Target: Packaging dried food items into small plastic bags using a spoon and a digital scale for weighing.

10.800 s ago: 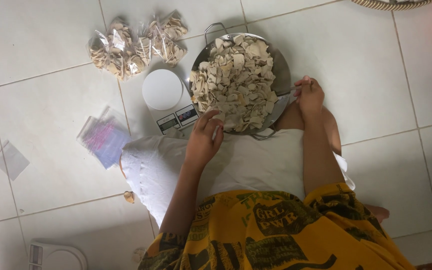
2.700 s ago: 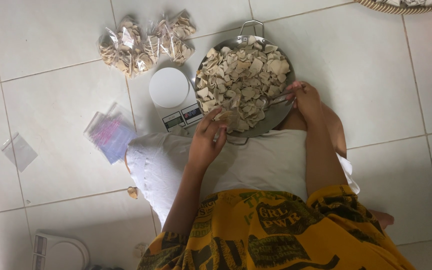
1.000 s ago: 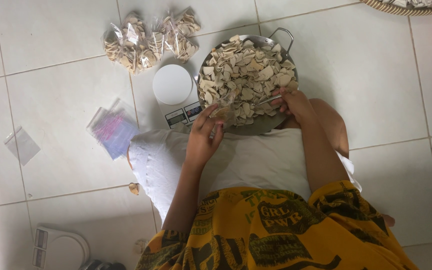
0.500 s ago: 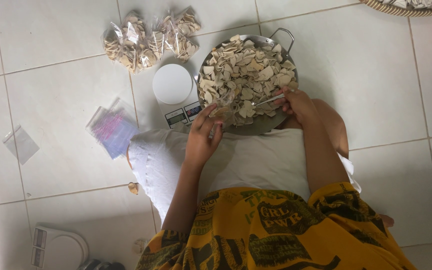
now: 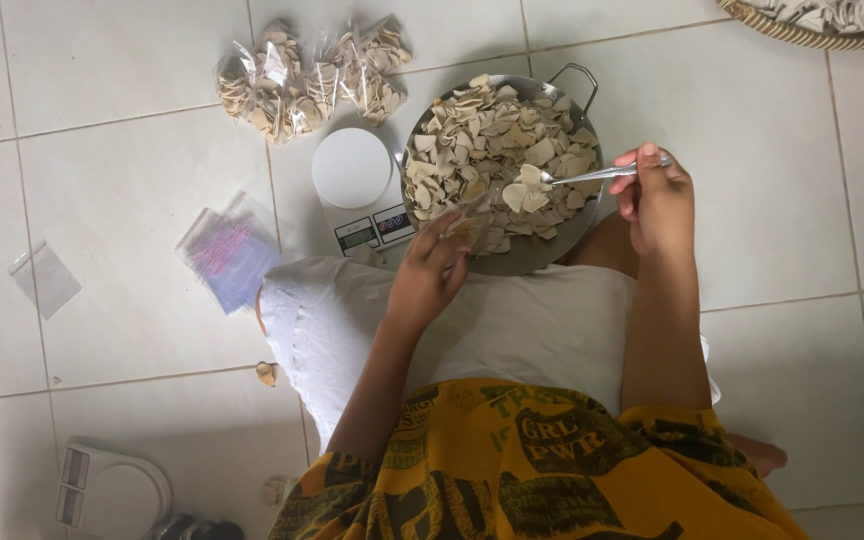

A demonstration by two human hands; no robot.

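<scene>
Since half a second ago the right hand [image 5: 657, 200] has pulled back from the pan toward its right rim and lifted, so the metal spoon [image 5: 592, 175] now reaches out over the pale chips with a chip on its bowl; the left hand [image 5: 430, 272] has barely shifted.

Nearest the person, a yellow printed garment [image 5: 522, 460] covers the lap, and beyond it a white cloth [image 5: 492, 325] lies over the knees. Both forearms stretch across that cloth. The left hand is curled at the near rim of the pan, fingers pinched on a small clear plastic bag [image 5: 467, 212] held open against the chips. The right hand is closed around the spoon's handle, thumb on top.

The round metal pan [image 5: 542, 250] sits on the tiled floor [image 5: 782, 230] just past the knees, heaped with the chips [image 5: 492, 140]. Touching its left side stands a small digital scale with a round white platform [image 5: 352, 170]. Further left lie a stack of empty clear bags [image 5: 227, 250] and one single bag [image 5: 44, 277]. Beyond the scale, toward the far edge of the floor, filled bags of chips [image 5: 302, 75] are bunched together. A woven basket rim [image 5: 802, 30] shows at the far right corner, and a second white scale [image 5: 112, 490] at the near left corner.
</scene>
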